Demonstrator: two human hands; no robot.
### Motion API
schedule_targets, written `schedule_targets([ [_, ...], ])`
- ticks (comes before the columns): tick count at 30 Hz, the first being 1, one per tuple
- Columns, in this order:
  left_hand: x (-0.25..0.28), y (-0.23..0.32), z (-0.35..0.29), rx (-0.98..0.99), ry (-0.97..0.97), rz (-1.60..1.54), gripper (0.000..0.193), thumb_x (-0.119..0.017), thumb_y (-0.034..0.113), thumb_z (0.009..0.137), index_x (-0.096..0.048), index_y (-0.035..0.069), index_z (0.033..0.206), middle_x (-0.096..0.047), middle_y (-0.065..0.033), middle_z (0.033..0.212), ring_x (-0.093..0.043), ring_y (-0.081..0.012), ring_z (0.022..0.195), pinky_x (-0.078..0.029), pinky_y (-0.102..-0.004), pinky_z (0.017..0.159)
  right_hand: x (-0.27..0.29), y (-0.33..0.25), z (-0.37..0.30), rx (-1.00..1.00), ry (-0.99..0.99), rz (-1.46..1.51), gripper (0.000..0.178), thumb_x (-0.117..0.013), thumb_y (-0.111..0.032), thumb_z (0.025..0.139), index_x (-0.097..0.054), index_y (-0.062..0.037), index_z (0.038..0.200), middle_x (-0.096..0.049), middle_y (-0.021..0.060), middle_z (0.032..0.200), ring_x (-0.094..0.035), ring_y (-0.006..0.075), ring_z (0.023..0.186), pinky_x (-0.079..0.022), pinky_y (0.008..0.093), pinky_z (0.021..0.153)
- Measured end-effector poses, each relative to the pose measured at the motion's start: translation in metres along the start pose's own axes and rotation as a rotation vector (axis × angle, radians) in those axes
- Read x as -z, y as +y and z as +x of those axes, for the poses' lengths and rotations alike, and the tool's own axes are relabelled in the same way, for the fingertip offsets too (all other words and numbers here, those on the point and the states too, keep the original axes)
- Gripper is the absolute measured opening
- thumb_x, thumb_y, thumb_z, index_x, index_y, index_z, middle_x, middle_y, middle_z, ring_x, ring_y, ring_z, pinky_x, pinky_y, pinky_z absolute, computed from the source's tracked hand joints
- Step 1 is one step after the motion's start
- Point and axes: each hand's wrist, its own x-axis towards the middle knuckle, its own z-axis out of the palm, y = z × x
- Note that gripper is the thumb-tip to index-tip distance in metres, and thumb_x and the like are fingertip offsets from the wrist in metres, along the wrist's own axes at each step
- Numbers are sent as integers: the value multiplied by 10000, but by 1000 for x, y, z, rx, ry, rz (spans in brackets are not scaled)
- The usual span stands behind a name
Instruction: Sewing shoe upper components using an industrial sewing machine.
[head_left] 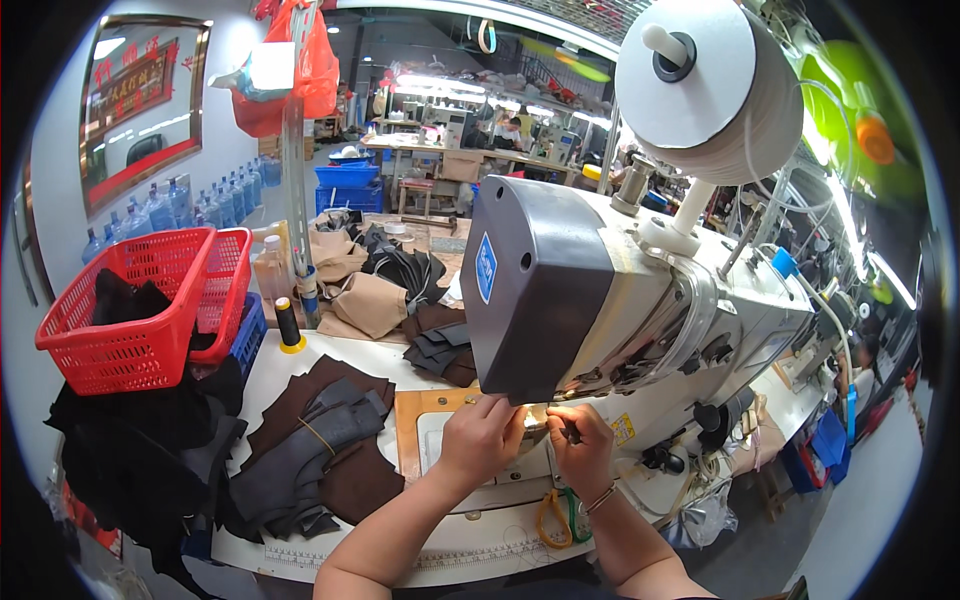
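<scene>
Both my hands are at the sewing machine, just below its dark grey head cover. My left hand is closed, its fingertips raised to the lower edge of the head; what they pinch is hidden. Close beside it, my right hand is also closed, with thumb and forefinger together by the needle area and a small dark bit showing between the fingers. A bright, brass-coloured part shows between the two hands. Orange- and green-handled scissors lie on the table below my right wrist.
Left of my hands lie stacks of grey and brown cut pieces. Red baskets with black material stand further left, near a black thread cone. A large white thread spool sits atop the machine. Tan pieces lie behind.
</scene>
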Motion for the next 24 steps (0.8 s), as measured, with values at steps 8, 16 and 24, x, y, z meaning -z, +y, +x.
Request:
schedule_targets([
  [8, 0, 0, 0, -5, -1, -6, 102, -651, 108, 758, -585, 50, 808, -571, -76, 739, -561, -253, 558, -452, -337, 507, -5, 1, 7, 58, 49, -68, 174, -736, -26, 692, -624, -63, 820, -585, 72, 726, -586, 199, 625, -465, 284, 552],
  [16, -1, -1, 0, -16, 3, 15, 101, -648, 107, 760, -588, 54, 821, -577, -73, 756, -558, -251, 557, -452, -336, 505, -10, -1, 11, 137, 50, -146, 171, -746, -31, 700, -599, -53, 785, -590, 75, 738, -589, 181, 620, -459, 273, 541],
  [24, 1, 0, 0, -21, -5, -4, 103, -647, 108, 765, -577, 50, 813, -579, -77, 770, -560, -251, 561, -451, -334, 506, -12, 1, 13, 194, 48, -151, 192, -752, -34, 700, -579, -44, 781, -583, 80, 731, -580, 184, 598, -453, 285, 521],
])
